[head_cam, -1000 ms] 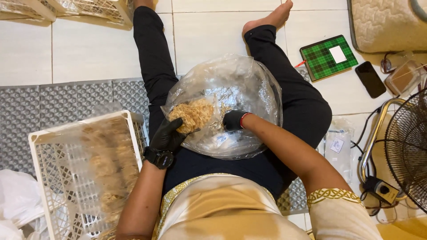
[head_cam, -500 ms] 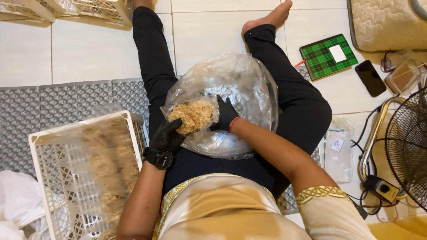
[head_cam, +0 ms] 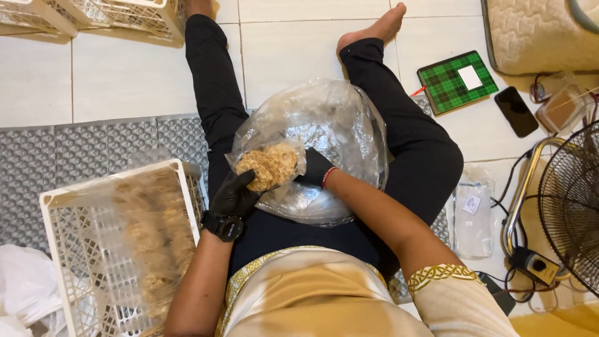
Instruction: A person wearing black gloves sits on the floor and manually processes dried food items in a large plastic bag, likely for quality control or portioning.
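The fingers of the left hand [head_cam: 234, 193], in a black glove, were curled up around the lower edge of a small clear bag of golden-brown snack [head_cam: 268, 165], gripping it from below. The right hand [head_cam: 314, 168], gloved in black too, pressed against the other side of that small bag with its fingers bent; most of them were hidden behind the plastic, so how tightly they closed could not be told. The small bag sat between the two hands, resting against the front of a big clear plastic bag [head_cam: 327, 134] that lay in the person's lap (between the outstretched legs in black trousers). A black watch [head_cam: 224, 226] circled the left wrist and a red band [head_cam: 326, 178] the right. Just beside the left arm stood a white plastic crate [head_cam: 75, 200] with more of the brown snack inside. Well off to the right, on the tiled floor, lay a green plaid notebook [head_cam: 455, 81] and a black phone [head_cam: 515, 111], near a fan [head_cam: 571, 206].
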